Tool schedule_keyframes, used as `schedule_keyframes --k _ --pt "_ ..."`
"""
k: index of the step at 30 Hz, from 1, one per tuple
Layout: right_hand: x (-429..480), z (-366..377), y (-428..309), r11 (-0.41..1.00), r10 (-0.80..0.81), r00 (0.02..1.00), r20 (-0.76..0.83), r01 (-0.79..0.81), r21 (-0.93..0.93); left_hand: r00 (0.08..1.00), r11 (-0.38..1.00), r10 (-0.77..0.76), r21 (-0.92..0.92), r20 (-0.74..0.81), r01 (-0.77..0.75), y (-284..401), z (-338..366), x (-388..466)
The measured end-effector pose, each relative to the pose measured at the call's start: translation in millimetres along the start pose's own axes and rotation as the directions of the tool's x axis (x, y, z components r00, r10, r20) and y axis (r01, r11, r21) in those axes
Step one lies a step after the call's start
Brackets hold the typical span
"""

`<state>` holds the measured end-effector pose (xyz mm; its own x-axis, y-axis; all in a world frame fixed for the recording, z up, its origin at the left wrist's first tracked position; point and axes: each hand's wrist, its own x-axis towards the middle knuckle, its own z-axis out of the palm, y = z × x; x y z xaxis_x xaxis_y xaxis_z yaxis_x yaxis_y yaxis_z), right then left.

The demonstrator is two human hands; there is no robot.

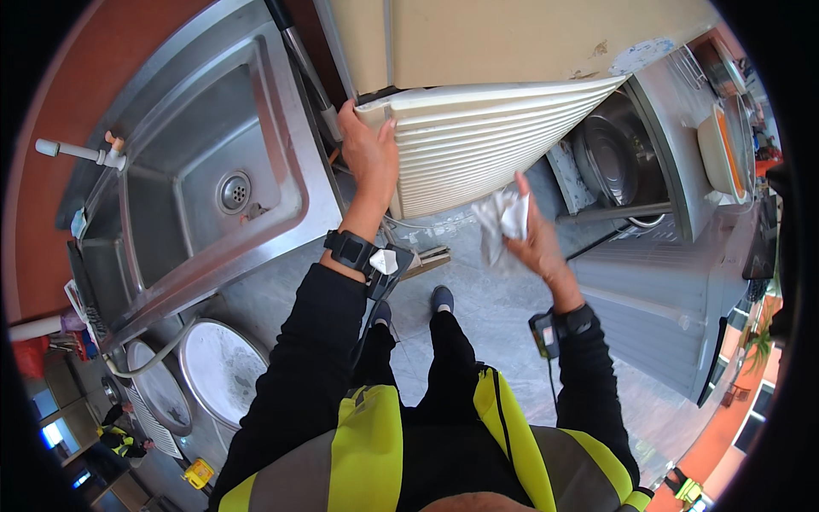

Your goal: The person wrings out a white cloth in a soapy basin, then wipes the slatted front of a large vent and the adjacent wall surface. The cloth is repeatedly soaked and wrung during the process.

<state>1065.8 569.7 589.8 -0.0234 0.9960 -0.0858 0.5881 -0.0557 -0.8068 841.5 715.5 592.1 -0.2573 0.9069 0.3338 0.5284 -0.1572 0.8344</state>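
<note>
My left hand (369, 148) grips the upper left corner of a cream ribbed panel (473, 141), its thumb on the front face and its fingers over the edge. The panel stands against a tall beige cabinet (499, 45) with chipped paint and a worn sticker. In my right hand (544, 240) is a crumpled white cloth (502, 217), blurred and held in front of the panel's lower right side, apart from it. Both wrists carry black straps with small devices.
A stainless steel sink (224, 147) with a tap (83, 153) lies left. To the right, a steel table (684, 115) has a metal basin (611, 150) beneath, near a grey ribbed cabinet (646, 320). Wood scraps (429, 259) and large round lids (221, 371) sit low down.
</note>
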Motion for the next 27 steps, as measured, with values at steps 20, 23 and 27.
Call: schedule_keyframes --k 20,23,27 --pt "15.4 -66.2 -18.4 0.867 -0.044 0.990 -0.131 -0.027 -0.497 0.965 0.970 0.243 -0.002 0.096 -0.244 -13.9 -51.1 -119.8" --pt "-0.2 -61.5 -12.9 0.859 -0.094 0.987 -0.130 0.014 -0.512 0.932 0.937 0.350 -0.042 0.094 -0.347 -18.8 -56.2 -130.2" --pt "-26.1 -59.0 -1.4 0.864 -0.040 0.988 -0.152 -0.042 -0.502 0.893 0.907 0.415 -0.154 0.175 -0.392 -22.0 -64.6 -143.9"
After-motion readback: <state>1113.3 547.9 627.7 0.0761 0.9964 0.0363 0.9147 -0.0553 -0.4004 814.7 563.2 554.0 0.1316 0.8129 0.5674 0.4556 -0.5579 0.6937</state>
